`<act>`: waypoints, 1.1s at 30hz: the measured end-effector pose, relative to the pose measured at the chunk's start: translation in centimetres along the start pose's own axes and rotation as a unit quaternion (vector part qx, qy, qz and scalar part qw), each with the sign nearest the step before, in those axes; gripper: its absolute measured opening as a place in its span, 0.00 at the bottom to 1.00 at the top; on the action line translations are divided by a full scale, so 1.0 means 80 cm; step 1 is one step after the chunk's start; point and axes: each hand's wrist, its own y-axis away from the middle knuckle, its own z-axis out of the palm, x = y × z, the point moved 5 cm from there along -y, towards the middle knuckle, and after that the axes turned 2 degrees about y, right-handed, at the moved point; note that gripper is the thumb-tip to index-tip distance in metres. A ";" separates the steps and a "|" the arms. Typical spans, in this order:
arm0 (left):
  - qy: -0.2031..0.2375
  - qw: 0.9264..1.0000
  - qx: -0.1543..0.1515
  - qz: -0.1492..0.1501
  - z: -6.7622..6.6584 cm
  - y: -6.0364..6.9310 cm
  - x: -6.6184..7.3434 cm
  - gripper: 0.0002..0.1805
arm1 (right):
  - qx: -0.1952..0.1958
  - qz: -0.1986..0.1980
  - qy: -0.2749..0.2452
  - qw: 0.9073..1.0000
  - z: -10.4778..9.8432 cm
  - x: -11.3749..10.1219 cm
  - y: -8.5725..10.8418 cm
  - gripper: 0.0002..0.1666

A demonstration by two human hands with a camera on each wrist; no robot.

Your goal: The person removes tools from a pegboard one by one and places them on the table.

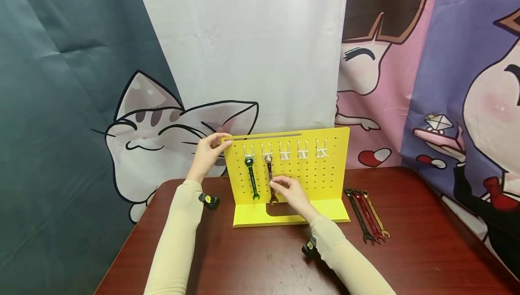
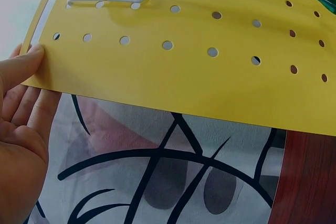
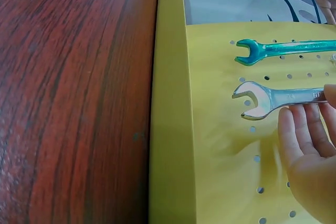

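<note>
Nearest to me on the head feed, two pale sleeves (image 1: 345,259) ran off the bottom edge, each with a black wrist camera (image 1: 209,201), over a reddish-brown bench (image 1: 227,259) whose near side was cut off. Beyond them, the right hand (image 1: 290,191) pinched the shaft of a silver wrench (image 3: 257,100), thumb against fingers, in front of a yellow pegboard (image 1: 325,173). The open jaw pointed down; the ring end lay over the second hook (image 1: 267,149) from the left, and I couldn't tell whether it was seated there. My right wrist feed lost that end behind the hand and the frame edge. To the right on the bench, dark (image 1: 359,216), red (image 1: 369,216) and gold (image 1: 376,214) wrenches lay close together. A green wrench (image 1: 252,177) hung from the leftmost hook. The left hand (image 1: 207,153) gripped the board's upper left corner, thumb in front, its fingers partly hidden behind. Farthest back, a printed cloth (image 1: 243,38) ran past the frame, its cat partly covered by hand and board.
</note>
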 end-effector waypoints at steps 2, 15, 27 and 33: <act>0.001 1.000 0.000 0.001 0.000 0.000 0.000 0.13 | -0.002 -0.001 -0.004 1.000 -0.001 -0.001 0.000 0.15; 0.008 1.000 -0.003 -0.001 0.003 0.001 0.001 0.13 | -0.001 -0.005 0.012 1.000 -0.002 -0.001 -0.003 0.15; 0.005 1.000 -0.002 -0.007 -0.002 0.001 -0.002 0.14 | -0.014 -0.035 -0.006 0.999 -0.004 0.008 0.000 0.16; 0.014 1.000 -0.003 -0.003 0.000 0.000 -0.002 0.14 | -0.018 -0.046 -0.001 0.999 -0.014 -0.012 0.010 0.15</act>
